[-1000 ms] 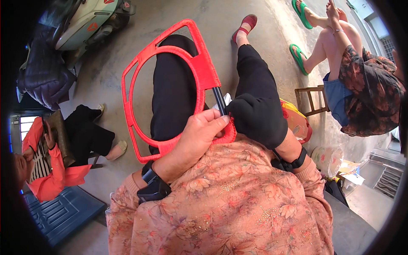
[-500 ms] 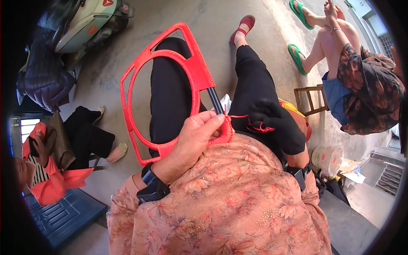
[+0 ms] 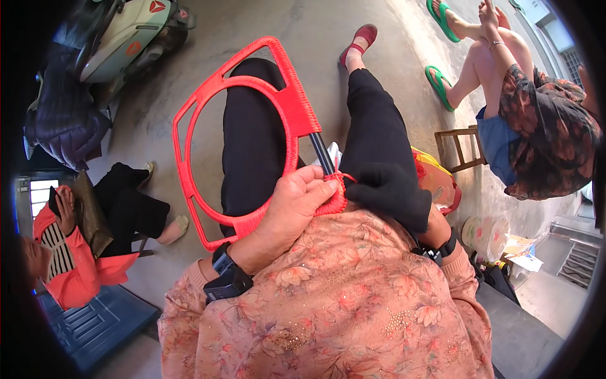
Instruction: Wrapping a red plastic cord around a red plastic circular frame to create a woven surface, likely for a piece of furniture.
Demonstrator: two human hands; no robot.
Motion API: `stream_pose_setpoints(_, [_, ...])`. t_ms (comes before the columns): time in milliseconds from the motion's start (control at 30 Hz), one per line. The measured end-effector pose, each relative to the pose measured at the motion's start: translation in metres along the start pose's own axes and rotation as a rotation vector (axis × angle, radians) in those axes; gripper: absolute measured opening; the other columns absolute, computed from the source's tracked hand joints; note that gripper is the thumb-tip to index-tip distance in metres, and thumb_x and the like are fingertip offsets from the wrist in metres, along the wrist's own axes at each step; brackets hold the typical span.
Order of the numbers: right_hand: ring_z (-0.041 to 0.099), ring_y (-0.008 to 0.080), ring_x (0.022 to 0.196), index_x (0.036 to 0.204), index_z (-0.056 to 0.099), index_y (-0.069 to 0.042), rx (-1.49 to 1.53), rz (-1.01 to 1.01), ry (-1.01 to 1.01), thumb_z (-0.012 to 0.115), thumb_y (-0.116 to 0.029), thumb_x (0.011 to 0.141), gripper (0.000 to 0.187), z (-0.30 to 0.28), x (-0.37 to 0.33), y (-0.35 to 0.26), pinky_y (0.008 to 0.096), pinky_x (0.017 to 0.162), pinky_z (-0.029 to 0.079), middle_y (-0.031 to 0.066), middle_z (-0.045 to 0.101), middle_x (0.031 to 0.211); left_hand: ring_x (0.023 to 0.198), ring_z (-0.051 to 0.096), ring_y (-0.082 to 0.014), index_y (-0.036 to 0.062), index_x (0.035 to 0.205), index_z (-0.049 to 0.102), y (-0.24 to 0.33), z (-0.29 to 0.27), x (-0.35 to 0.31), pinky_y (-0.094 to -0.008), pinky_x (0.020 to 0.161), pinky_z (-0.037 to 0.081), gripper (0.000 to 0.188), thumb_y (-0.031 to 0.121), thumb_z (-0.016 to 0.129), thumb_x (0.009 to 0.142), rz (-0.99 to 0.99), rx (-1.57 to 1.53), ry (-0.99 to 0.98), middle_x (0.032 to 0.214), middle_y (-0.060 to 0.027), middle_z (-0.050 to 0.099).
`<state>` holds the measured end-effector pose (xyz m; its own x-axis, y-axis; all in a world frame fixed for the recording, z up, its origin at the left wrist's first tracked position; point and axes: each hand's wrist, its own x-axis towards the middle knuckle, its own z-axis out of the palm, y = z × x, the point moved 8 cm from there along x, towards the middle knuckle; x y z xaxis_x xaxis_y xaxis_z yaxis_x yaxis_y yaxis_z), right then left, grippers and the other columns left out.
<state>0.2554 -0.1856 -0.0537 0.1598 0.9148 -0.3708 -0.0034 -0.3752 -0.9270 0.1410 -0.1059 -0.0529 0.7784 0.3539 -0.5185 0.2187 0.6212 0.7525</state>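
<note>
Over my lap lies a flat frame [image 3: 295,110], a ring inside an angular outline, wound almost all over in red cord. One short stretch on its right side is bare, showing black rods [image 3: 321,153]. My left hand [image 3: 284,208], uncovered, pinches the wound corner just below those rods, thumb on top. My right hand [image 3: 396,194] wears a black glove and is closed close beside that corner. A strand of red cord [image 3: 346,176] runs from the corner to its fingertips, which are partly hidden by the dark glove.
A seated person with green flip-flops [image 3: 439,85] is at the right, on a wooden stool [image 3: 459,151]. Another person in a coral jacket [image 3: 79,252] sits at the left. A scooter [image 3: 126,41] stands at far left. A yellow and red bag [image 3: 439,180] sits beside my right leg.
My right hand has moved left and in against the wound corner, drawing the loose cord out of sight. My left hand keeps its hold, and the frame has shifted slightly left.
</note>
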Motion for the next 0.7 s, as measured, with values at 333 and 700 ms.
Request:
stream_pose_setpoints(333, [0.055,0.014,0.069,0.09,0.062,0.0,-0.341,-0.657,0.14,0.059,0.003,0.085,0.006,0.004,-0.01,-0.066,0.0256,0.061,0.045,0.0103,0.059,0.098,0.085,0.058,-0.0045,-0.0018,0.107,0.058,-0.002,-0.004,0.002,-0.0199,0.076,0.047,0.016,0.007,0.056,0.093,0.007,0.125,0.001,0.094,-0.0021,0.064])
stream_pose_setpoints(700, [0.055,0.0197,0.069,0.085,0.059,-0.002,0.08,-0.232,0.062,0.06,-0.014,0.086,0.012,0.01,0.012,-0.058,0.0295,0.063,0.043,0.009,0.056,0.077,0.085,0.059,-0.0067,-0.0011,0.106,0.059,0.001,-0.003,0.0,-0.0217,0.077,0.048,0.019,0.013,0.059,0.093,0.121,-0.021,-0.074,0.095,-0.0019,0.063])
